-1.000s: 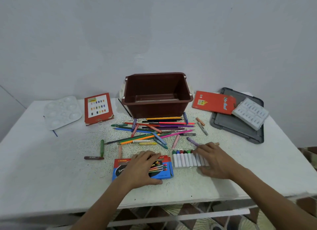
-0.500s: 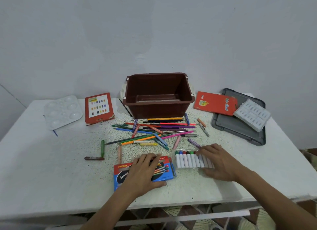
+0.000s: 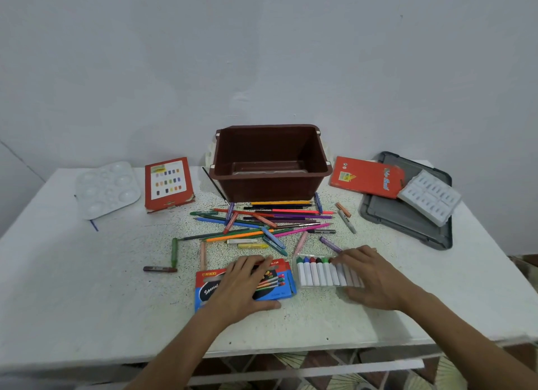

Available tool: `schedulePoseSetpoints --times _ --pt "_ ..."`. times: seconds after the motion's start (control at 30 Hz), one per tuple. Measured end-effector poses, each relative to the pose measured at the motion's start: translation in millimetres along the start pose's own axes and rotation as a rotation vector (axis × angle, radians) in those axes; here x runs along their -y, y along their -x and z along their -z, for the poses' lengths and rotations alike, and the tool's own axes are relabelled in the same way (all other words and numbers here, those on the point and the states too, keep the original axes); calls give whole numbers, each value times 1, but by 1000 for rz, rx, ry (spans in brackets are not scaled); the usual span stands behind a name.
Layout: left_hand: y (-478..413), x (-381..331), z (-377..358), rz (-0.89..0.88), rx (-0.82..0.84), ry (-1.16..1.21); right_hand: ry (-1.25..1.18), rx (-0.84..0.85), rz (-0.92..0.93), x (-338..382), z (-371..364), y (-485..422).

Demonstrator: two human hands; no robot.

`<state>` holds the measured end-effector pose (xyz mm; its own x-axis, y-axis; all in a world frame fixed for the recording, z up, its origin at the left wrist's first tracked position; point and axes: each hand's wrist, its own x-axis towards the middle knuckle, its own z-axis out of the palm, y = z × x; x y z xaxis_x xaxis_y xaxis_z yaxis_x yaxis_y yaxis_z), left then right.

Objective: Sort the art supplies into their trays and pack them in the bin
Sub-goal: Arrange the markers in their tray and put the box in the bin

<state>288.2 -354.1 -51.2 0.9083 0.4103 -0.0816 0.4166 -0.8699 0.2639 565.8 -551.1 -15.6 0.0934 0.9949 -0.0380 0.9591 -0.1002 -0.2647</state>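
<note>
A brown bin stands open at the back middle of the white table. In front of it lies a loose pile of coloured pencils and crayons. My left hand rests flat on a blue and red pencil box near the front. My right hand lies with straight fingers over a clear tray of white markers with coloured caps, covering its right half.
A white paint palette and a red paint box sit at the back left. At the back right a grey lid carries a red box and a white moulded tray. Stray crayons lie left of the pile.
The view has shifted slightly. Both hands stay on the pencil box and the marker tray, with the right hand slid a little further along the markers.
</note>
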Motion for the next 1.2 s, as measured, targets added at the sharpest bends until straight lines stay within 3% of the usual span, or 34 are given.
schedulePoseSetpoints --times 0.5,0.83,1.2 --pt "-18 16 11 -118 38 -2 -32 -79 98 24 10 4" --pt "-15 20 10 -111 44 22 33 41 20 10 -1 5" --pt "-14 17 12 -107 39 45 51 56 5 18 -5 -1"
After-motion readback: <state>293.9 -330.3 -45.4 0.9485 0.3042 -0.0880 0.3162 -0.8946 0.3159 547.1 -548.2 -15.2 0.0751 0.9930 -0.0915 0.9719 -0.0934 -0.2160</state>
